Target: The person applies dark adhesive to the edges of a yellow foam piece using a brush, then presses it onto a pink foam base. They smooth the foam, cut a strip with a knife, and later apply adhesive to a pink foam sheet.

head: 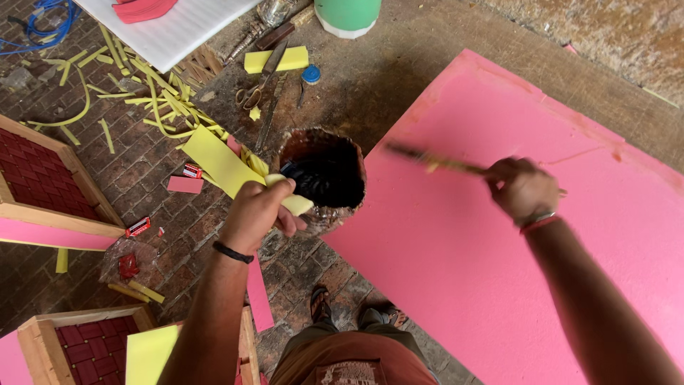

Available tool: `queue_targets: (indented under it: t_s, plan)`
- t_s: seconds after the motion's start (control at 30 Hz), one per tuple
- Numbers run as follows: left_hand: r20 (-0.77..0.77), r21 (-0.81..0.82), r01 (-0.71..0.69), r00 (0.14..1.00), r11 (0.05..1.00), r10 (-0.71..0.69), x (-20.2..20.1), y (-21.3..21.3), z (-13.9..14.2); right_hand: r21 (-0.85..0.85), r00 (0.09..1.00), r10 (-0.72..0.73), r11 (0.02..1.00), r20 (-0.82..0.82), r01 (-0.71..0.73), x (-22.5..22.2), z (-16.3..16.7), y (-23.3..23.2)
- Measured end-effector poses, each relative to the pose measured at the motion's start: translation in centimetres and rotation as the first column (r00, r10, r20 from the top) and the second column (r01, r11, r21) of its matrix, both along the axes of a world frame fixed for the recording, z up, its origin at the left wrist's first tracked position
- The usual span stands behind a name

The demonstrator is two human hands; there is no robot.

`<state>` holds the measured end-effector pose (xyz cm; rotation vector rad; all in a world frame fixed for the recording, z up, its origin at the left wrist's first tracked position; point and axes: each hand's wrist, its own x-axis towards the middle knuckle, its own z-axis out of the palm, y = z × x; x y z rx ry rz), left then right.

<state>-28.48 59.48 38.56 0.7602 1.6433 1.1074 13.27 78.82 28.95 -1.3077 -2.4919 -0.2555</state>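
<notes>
Overhead, left hand [258, 212] closed around yellow foam piece [293, 203], held at near rim of dark pot [322, 173]; something black at foam's tip over pot, too unclear to name. Right hand [522, 189], right of pot, fist tight on thin stick [434, 162], blurred, tip pointing back toward pot, above pink foam sheet [499, 235]. Pink sheet lies right of pot on floor. Yellow strips [153, 89] scattered left and beyond pot. Scissors [258, 89] beyond pot. Wooden frames [53, 196] far left of pot.

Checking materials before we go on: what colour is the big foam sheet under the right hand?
Pink; the foam sheet shows plainly in the head view, beneath the right hand.
</notes>
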Motion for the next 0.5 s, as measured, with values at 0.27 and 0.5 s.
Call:
queue_targets:
  t_s: [0.27,0.5]
  plan:
    - [-0.024,0.006,0.001,1.0,1.0,-0.001,-1.5,-0.8,-0.8,-0.045,0.996,0.076,0.996,-0.045,-0.078,-0.1,-1.7,-5.6]
    - [-0.054,0.032,0.128,0.991,0.991,-0.126,-1.7,-0.7,-2.0,-0.453,0.978,-0.149,0.869,0.144,0.199,-1.3,1.2,-11.9]
